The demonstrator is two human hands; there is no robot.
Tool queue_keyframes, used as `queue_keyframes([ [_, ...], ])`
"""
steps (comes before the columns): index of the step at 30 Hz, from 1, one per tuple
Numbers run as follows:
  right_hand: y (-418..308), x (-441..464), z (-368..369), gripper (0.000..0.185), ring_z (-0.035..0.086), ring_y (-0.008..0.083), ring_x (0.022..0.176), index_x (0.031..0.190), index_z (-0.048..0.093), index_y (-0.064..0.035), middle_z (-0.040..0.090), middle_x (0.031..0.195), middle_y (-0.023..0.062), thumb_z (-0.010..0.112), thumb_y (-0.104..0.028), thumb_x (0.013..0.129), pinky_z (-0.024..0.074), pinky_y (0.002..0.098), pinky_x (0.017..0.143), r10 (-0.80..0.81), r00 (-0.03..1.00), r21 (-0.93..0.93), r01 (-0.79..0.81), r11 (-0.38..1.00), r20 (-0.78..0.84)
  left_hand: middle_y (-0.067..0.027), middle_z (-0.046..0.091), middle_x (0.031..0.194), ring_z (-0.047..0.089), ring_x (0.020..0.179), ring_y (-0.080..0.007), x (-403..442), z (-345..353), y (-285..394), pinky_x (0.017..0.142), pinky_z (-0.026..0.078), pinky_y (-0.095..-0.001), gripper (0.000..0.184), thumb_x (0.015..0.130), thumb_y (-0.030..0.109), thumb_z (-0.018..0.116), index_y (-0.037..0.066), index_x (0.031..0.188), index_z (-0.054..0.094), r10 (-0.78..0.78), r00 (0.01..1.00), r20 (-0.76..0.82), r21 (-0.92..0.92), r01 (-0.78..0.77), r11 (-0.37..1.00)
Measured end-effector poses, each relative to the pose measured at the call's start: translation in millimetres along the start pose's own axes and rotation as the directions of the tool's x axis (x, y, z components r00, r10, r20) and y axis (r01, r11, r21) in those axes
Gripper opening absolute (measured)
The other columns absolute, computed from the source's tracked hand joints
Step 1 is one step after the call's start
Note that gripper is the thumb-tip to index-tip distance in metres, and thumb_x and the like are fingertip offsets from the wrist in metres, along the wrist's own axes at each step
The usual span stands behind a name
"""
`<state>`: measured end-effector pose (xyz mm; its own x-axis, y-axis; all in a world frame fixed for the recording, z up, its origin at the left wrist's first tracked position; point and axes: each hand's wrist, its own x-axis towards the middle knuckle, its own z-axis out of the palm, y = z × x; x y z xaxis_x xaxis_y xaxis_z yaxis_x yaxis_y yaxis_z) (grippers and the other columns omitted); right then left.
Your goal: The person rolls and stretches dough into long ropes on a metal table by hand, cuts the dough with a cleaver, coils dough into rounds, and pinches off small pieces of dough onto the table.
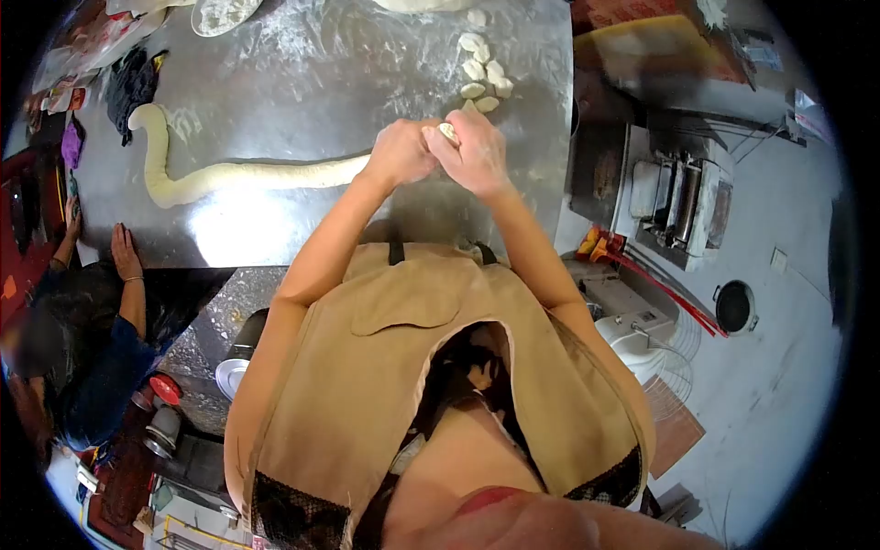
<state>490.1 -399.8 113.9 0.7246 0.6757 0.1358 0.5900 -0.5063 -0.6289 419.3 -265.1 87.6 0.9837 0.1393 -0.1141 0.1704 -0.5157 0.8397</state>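
Observation:
A long rope of dough (266, 175) lies across the metal table, its far end curling upward at the left. My left hand (401, 154) is closed around the rope near its right end. Right beside it, touching, my right hand (477, 154) is closed on the tip of the dough, and a small pale bit shows between its thumb and fingers. Several small dough pieces (474, 70) lie just beyond my right hand. How far the dough runs inside my fists is hidden.
The floured metal table (302, 101) bears a bowl of flour (220, 13) and a black plastic bag (134, 89). At the left edge another person's hand (126, 252) rests on the table. A roller machine (683, 197) stands to the right.

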Motion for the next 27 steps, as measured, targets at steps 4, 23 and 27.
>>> queue_keyframes([
  [4, 26.1, 52.6, 22.9, 0.045, 0.061, 0.0378, 0.081, 0.093, 0.064, -0.0038, 0.065, 0.098, 0.0212, 0.062, -0.047, 0.080, 0.0457, 0.0487, 0.074, 0.382, 0.907, -0.173, -0.354, 0.919, 0.175, -0.0151, 0.065, 0.078, 0.062, 0.072, -0.0387, -8.6, -13.3, 24.5, 0.064, 0.050, -0.0434, 0.019, 0.071, 0.019, 0.072, 0.010, 0.086, 0.065, 0.069, 0.997, -0.019, 0.038, -0.069, 0.997],
  [23, -29.8, 14.1, -5.3, 0.025, 0.060, 0.0224, 0.074, 0.089, 0.065, -0.0017, 0.061, 0.077, 0.0105, 0.075, -0.020, 0.077, 0.0506, 0.0317, 0.072, 0.129, 0.990, 0.355, -0.142, 0.924, 0.060, -0.0129, 0.069, 0.089, 0.064, 0.083, -0.0383, -8.6, -12.1, -18.9, 0.069, 0.052, -0.0448, 0.032, 0.075, 0.015, 0.066, 0.017, 0.107, 0.063, 0.055, 0.998, -0.023, -0.068, -0.057, 0.996],
  [27, -12.2, 14.6, 15.8, 0.037, 0.057, 0.0361, 0.071, 0.074, 0.059, -0.0058, 0.060, 0.074, 0.0174, 0.060, -0.040, 0.086, 0.0353, 0.0540, 0.099, -0.080, 0.994, -0.096, 0.087, 0.992, 0.072, -0.0171, 0.068, 0.084, 0.063, 0.078, -0.0405, -5.0, -2.0, -23.3, 0.068, 0.052, -0.0467, 0.019, 0.070, 0.019, 0.066, 0.013, 0.087, 0.068, 0.023, 1.000, -0.019, 0.049, -0.022, 0.999],
])
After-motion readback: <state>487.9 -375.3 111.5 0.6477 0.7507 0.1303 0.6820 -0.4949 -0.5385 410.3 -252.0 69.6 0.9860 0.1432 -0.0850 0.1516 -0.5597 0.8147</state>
